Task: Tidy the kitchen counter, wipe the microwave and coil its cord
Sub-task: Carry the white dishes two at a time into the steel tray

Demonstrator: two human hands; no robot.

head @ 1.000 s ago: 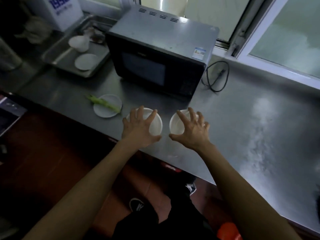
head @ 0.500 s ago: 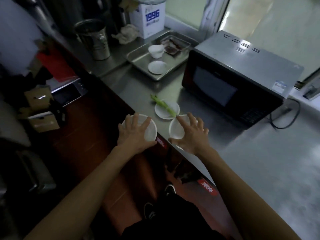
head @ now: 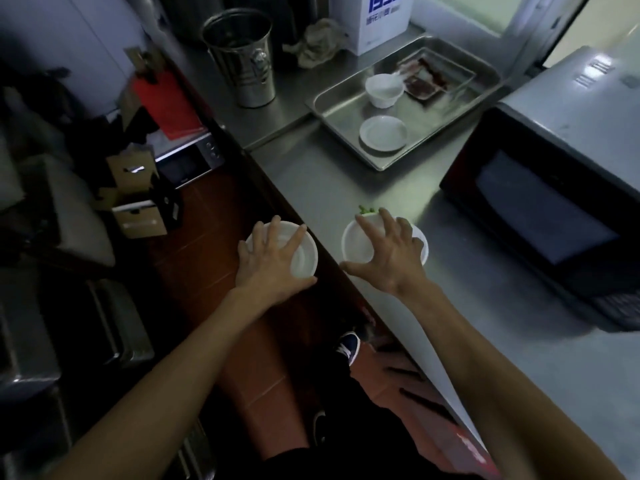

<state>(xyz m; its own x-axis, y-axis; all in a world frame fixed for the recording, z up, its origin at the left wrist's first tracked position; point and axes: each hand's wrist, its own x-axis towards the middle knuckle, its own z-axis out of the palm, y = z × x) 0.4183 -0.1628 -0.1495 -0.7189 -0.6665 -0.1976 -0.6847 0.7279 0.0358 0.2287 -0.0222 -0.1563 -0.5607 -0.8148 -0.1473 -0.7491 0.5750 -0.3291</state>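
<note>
My left hand (head: 268, 258) grips a white bowl (head: 303, 252) from above and holds it out past the counter's front edge, over the red floor. My right hand (head: 388, 252) grips a second white bowl (head: 351, 242) above the steel counter (head: 519, 358). A bit of green vegetable (head: 366, 210) shows just beyond my right fingers; the plate under it is hidden. The black microwave (head: 554, 202) with a grey top stands on the counter to the right. Its cord is out of view.
A steel tray (head: 332, 109) at the back holds a white bowl (head: 383, 90), a white plate (head: 382, 133) and a clear container. A metal bucket (head: 242, 53), a crumpled cloth (head: 320, 41) and a white box (head: 377, 19) stand behind. Boxes and appliances crowd the floor left.
The view has swung left, away from the window and cord. Both hands have lifted the bowls and carried them left; the left bowl now hangs beyond the counter edge.
</note>
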